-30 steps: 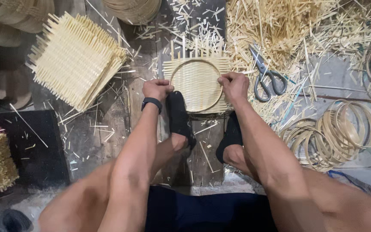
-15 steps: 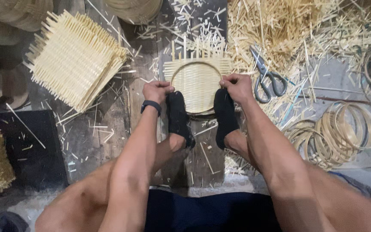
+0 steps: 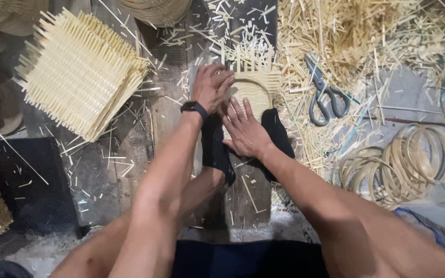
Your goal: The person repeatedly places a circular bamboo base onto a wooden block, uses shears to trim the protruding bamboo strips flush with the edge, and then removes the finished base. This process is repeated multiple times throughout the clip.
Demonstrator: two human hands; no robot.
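Note:
A small woven bamboo mat with a round bamboo hoop on it (image 3: pixel 256 85) lies on the wooden board ahead of me. Two feet in black socks (image 3: pixel 276 135) pin its near edge. My left hand (image 3: pixel 211 86), with a black wristband, presses on the mat's left side, fingers spread. My right hand (image 3: pixel 244 129) lies flat on the mat's lower middle, palm down, fingers apart. Both hands cover much of the mat, and neither grips anything.
A stack of square woven bamboo mats (image 3: pixel 78 72) sits at the left. Grey scissors (image 3: pixel 324 95) lie to the right among loose bamboo slivers (image 3: pixel 356 36). Several bamboo hoops (image 3: pixel 403 164) are piled at the right. A black block (image 3: pixel 27 180) is at lower left.
Both hands left the mat's outer edges and moved inward onto it. The right foot shifted onto the mat's near edge.

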